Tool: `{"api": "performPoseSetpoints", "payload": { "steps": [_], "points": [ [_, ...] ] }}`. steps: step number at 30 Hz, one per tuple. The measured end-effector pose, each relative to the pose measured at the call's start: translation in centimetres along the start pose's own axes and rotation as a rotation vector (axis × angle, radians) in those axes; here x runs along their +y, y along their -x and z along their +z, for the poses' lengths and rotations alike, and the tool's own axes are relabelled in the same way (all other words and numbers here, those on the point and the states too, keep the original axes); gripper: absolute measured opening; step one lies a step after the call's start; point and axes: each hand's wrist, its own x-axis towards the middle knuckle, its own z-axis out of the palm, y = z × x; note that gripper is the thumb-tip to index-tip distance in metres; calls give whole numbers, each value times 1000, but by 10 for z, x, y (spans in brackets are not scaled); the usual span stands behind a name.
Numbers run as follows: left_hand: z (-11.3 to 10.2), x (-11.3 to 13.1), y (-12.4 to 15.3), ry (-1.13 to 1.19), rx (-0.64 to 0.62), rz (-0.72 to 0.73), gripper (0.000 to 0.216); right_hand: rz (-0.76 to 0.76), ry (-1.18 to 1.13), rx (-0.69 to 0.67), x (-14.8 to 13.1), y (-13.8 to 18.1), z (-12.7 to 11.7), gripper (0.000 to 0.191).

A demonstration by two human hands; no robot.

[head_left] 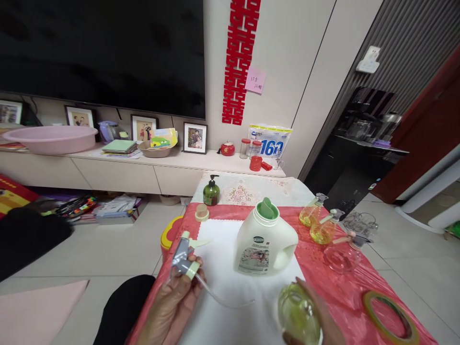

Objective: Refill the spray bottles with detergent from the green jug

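My left hand grips a grey and pale green trigger spray head, whose clear dip tube curves to the right over a white sheet. At the lower right, my right hand is wrapped around a rounded clear bottle with a yellow-green tint; motion blurs it, and how full it is I cannot tell. Between and beyond both hands stands a large white detergent jug, its green-lined mouth uncovered. A beige cap lies behind the sheet, at its left corner.
Two spray bottles with yellow liquid and a clear spray bottle line the right edge of the red-covered table. A roll of tape lies nearer. At the back left stands a green pump bottle.
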Motion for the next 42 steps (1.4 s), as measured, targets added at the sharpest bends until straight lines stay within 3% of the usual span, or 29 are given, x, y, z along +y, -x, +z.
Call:
{"api": "performPoseSetpoints", "payload": {
  "steps": [4, 7, 10, 14, 24, 42],
  "points": [
    [-23, -41, -9, -1, -38, -143, 52, -105, 224, 149, -34, -40, -38, 76],
    [-38, -62, -10, -36, -129, -137, 47, -334, 377, 212, -66, -84, -56, 70],
    [-47, -68, -12, -105, -180, -113, 46, -507, 491, 269, -90, -123, -67, 60],
    [-53, -68, -13, -129, -229, -132, 45, -670, 650, 245, -109, -153, -70, 55],
    [-56, -70, -13, -101, -237, -161, 46, -752, 1014, 210, -126, -172, -63, 61],
    [-58, -74, -16, -110, -245, -154, 46, -802, 1147, 254, -141, -177, -62, 59]
  ]
}}
